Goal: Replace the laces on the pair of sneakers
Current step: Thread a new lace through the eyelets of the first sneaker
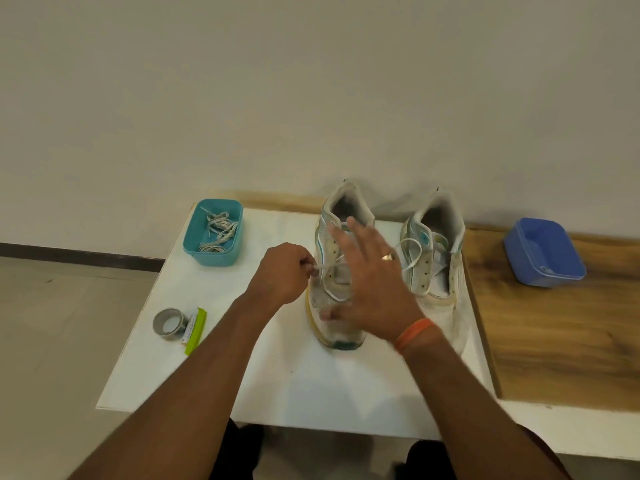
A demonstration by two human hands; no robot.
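Left hand (282, 271) pinches a white lace (330, 264) between thumb and curled fingers, at the 9 o'clock side of the left sneaker (341, 268); the lace runs from the pinch up and across the eyelets of that shoe. Right hand (372, 282) is spread flat, fingers straight and holding nothing, over the same sneaker's tongue and forefoot; motion blur hides whether the palm touches the shoe. A ring shows on one finger, an orange band (414, 332) on the wrist. Right sneaker (436, 258) stands just beside the first at its 3 o'clock, toe toward the person, with a loose white lace looped over its upper eyelets; lower eyelets look bare. Both shoes sit on a white board (242, 358) lying on a wooden tabletop (554, 334). Containers: teal tub (213, 232) at the board's 11 o'clock corner, holding a tangle of pale patterned laces (218, 233). Blue tub (543, 251) at 2 o'clock on the wood, well apart from the shoes; nothing can be made out in it. At 9 o'clock on the board, a roll of grey tape (169, 323) touching a green-and-white packet (194, 330), label unreadable.
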